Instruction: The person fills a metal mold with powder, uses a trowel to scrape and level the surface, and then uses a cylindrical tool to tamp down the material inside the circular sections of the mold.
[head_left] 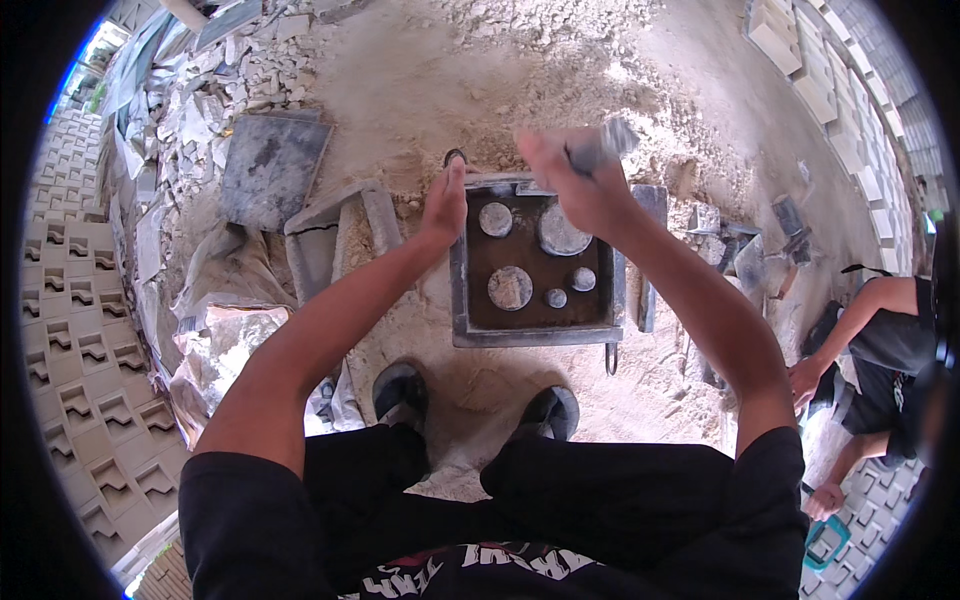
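A square dark box frame (pixel 538 338) lies on the sandy ground in front of my feet. Packed brown earth (pixel 525 260) fills it, with several round grey pieces of different sizes set in the surface, among them a disc (pixel 510 288) at the lower left. At the frame's far left corner, my left hand (pixel 445 208) is closed around a small dark loop handle (pixel 455 157). My right hand (pixel 580 185) is raised above the far right part of the box, gripping a grey tool (pixel 605 145) smeared by motion; its exact kind cannot be made out.
A dark square slab (pixel 272 168) and an angled frame piece (pixel 345 220) lie to the left, near rubble (pixel 205 130). Another loop handle (pixel 611 358) sticks out at the box's near right. A person (pixel 870 350) crouches at right. Pale blocks (pixel 80 400) are stacked far left.
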